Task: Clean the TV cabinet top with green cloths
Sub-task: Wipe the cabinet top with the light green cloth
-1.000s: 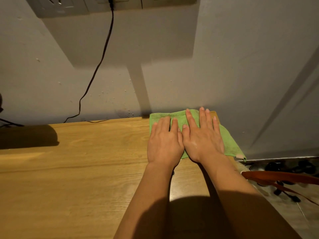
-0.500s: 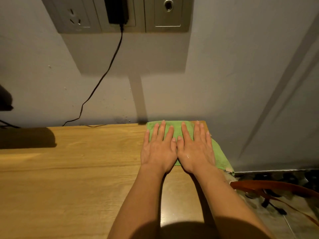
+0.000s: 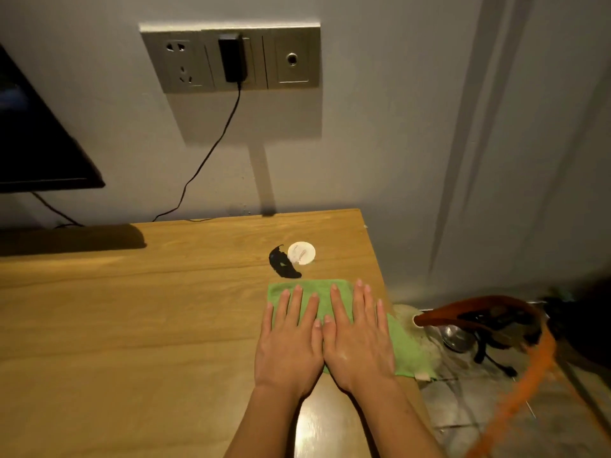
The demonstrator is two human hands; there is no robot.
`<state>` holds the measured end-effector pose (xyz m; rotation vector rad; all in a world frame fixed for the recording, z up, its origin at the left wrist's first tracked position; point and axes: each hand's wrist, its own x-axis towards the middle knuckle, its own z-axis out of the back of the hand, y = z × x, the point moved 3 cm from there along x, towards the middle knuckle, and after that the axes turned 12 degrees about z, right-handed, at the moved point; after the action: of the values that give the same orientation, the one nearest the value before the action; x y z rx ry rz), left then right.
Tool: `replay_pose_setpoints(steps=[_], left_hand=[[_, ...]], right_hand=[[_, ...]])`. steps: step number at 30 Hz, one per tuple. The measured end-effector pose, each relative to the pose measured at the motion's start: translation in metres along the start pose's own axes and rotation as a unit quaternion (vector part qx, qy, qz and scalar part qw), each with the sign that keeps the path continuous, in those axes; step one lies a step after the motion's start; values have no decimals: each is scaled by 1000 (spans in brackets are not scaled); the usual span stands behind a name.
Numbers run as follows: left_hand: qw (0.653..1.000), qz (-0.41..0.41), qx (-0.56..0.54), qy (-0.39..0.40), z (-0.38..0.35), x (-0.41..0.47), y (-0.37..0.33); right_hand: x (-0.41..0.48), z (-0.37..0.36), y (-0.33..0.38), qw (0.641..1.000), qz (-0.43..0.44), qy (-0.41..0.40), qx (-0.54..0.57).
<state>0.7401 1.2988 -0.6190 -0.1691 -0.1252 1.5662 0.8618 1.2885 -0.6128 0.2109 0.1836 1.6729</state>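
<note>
The bench (image 3: pixel 132 325) top is light wood-grain board, smooth, with a low sheen that turns to a bright glare patch near the front edge. The green cloth (image 3: pixel 405 352) is soft, matt woven fabric with a fine nap; a pale label is sewn at its corner. The white disc (image 3: pixel 301 253) looks like matt plastic. The dark mark (image 3: pixel 282 267) beside it appears glossy and black. The socket panel (image 3: pixel 231 57) has a brushed-metal look, satin in finish. The adapter (image 3: pixel 232 59) and cable (image 3: pixel 205 160) are black plastic. The wall (image 3: pixel 380 143) is matt grey paint, slightly speckled near the bench. The screen (image 3: pixel 33 143) frame is glossy black.
</note>
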Motion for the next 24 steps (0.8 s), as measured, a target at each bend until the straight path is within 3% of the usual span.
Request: replay_pose_setpoints(steps=[12,15,20,24], left_hand=[[998,-14,47,37,30,-209,-13],[995,-29,65,71,37,-231,-22],[991,-24,78,105,37,-240,-27],[994,-22,55,91,31,-229,-25]], right_hand=[[-199,14,28,1000,-4,19,20],[-224,23,26,1000,-10,6,20],[-230,24,16,999,-10,50,14],[-226,36,22,998,-23,46,23]])
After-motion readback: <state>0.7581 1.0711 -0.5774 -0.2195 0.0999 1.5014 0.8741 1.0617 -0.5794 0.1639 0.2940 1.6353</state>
